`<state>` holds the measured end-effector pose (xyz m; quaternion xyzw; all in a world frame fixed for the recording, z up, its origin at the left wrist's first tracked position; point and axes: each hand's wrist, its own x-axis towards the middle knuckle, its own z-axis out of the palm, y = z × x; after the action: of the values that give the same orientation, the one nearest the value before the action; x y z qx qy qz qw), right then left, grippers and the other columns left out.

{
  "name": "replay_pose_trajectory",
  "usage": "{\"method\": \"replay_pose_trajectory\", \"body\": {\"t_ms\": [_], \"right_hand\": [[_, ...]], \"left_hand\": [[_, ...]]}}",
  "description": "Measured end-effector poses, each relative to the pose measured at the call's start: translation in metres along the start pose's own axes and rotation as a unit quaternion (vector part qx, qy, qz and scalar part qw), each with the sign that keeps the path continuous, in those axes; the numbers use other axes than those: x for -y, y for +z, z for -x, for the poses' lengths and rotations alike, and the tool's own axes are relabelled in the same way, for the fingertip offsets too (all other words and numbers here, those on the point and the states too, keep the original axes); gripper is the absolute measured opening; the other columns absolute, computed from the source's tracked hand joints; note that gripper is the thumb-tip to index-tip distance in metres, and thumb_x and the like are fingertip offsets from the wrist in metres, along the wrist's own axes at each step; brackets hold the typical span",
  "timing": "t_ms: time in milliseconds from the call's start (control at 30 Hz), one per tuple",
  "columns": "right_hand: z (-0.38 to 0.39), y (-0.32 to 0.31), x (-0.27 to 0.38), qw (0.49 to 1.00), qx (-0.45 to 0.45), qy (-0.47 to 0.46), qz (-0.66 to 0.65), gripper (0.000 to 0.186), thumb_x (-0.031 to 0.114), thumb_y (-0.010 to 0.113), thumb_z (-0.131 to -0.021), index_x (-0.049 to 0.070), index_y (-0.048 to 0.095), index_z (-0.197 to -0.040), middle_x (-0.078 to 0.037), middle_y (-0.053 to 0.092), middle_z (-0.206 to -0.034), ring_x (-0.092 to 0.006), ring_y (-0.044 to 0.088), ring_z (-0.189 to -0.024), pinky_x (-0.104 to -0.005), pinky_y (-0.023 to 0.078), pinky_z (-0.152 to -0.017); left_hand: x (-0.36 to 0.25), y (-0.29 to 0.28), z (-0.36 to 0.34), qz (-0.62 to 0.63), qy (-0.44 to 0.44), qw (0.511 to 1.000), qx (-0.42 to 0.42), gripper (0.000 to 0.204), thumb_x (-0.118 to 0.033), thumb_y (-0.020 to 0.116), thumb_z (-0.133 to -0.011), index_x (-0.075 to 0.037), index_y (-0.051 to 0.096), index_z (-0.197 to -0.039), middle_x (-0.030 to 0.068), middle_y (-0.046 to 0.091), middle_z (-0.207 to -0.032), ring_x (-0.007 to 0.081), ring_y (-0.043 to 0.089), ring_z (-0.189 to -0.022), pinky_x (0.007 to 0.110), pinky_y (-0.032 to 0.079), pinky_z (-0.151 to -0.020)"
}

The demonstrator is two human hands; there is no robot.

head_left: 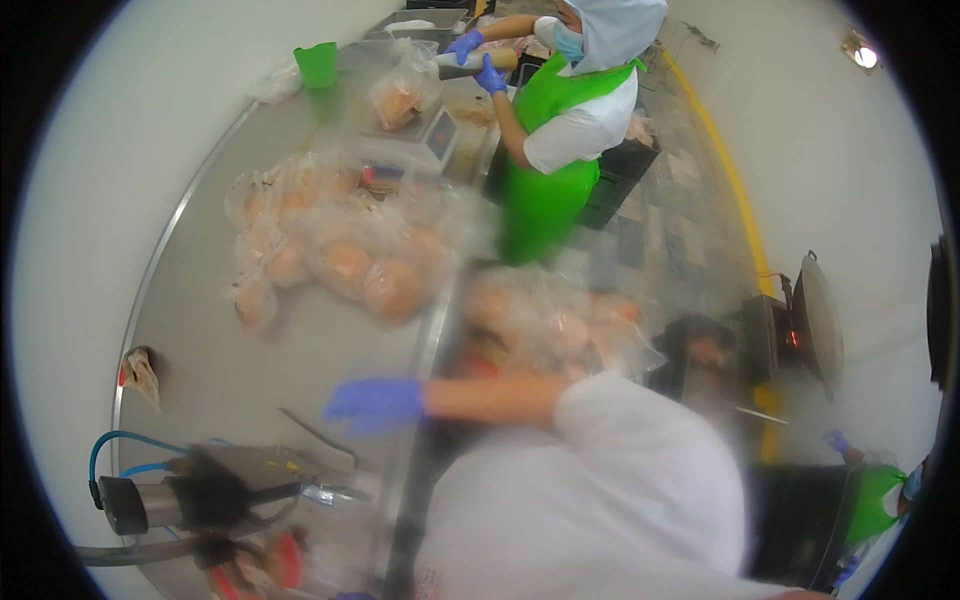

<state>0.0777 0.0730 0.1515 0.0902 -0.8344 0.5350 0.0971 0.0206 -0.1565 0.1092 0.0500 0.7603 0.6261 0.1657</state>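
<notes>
I had the gloved right hand [378,403] over the table [210,350], too blurred to tell its grip; the left hand's [355,596], barely in sight, I couldn't tell either. Clear bags of orange food [393,288] lay beyond.

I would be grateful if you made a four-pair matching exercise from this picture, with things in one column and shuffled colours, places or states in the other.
1. The person's own right hand
2. Scale
3. Apron nearest the scale
4. Blue hoses

A. Bright green
B. Just beyond the heap of filled bags
C. Lower left, beside a metal cylinder
D. Blurred, in a blue-purple glove

Pairs: 1-D, 2-B, 3-A, 4-C.
</notes>
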Motion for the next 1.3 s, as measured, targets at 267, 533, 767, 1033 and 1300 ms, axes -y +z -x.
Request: {"method": "replay_pose_trajectory", "body": {"t_ms": [267,533,767,1033,1300], "right_hand": [[-0.047,0.016,0.1,0.947,0.063,-0.309,-0.067,0.081,0.046,0.075,-0.061,0.01,0.042,-0.126,-0.022,0.041,-0.122,-0.0383,0.041,-0.11,-0.043,0.036,-0.092],[-0.03,-0.014,0.08,0.98,0.04,-0.192,-0.008,0.039,0.028,0.061,-0.073,0.007,0.058,-0.105,-0.013,0.058,-0.097,-0.0285,0.053,-0.09,-0.0391,0.043,-0.08],[-0.02,0.007,-0.062,0.88,-0.287,0.125,-0.357,0.016,0.012,0.053,-0.086,0.0,0.063,-0.087,-0.006,0.062,-0.08,-0.0129,0.057,-0.075,-0.0286,0.047,-0.072],[-0.006,-0.001,-0.096,0.939,-0.186,0.086,-0.275,0.03,0.022,0.055,-0.089,-0.002,0.057,-0.107,-0.008,0.06,-0.1,-0.0135,0.055,-0.091,-0.027,0.043,-0.082],[-0.017,-0.045,-0.172,0.924,-0.087,0.196,-0.315,0.058,0.017,0.063,-0.082,0.0,0.035,-0.131,-0.009,0.052,-0.119,-0.0166,0.052,-0.102,-0.0283,0.038,-0.094]], "left_hand": [[-0.01,0.024,0.02,-0.005,-0.025,1.0,-0.017,0.028,-0.027,0.043,-0.092,-0.005,0.051,-0.107,0.0066,0.048,-0.102,0.0157,0.043,-0.097,0.029,0.035,-0.087],[-0.051,0.053,-0.005,0.089,-0.015,0.996,0.009,0.027,-0.027,0.045,-0.091,-0.005,0.056,-0.101,0.006,0.053,-0.095,0.0153,0.047,-0.09,0.029,0.038,-0.084],[0.024,0.072,-0.114,-0.096,0.229,0.968,0.028,0.038,-0.025,0.049,-0.09,-0.008,0.046,-0.124,0.0097,0.051,-0.115,0.0179,0.049,-0.102,0.028,0.037,-0.089],[0.069,0.115,-0.094,-0.143,0.082,0.972,0.166,0.087,-0.032,0.075,-0.07,-0.004,0.026,-0.137,0.0163,0.039,-0.132,0.0269,0.037,-0.124,0.036,0.03,-0.103],[0.061,0.117,-0.116,0.035,0.012,0.977,0.211,0.073,-0.032,0.071,-0.075,-0.002,0.035,-0.131,0.0145,0.045,-0.127,0.024,0.041,-0.121,0.035,0.032,-0.102]]}}
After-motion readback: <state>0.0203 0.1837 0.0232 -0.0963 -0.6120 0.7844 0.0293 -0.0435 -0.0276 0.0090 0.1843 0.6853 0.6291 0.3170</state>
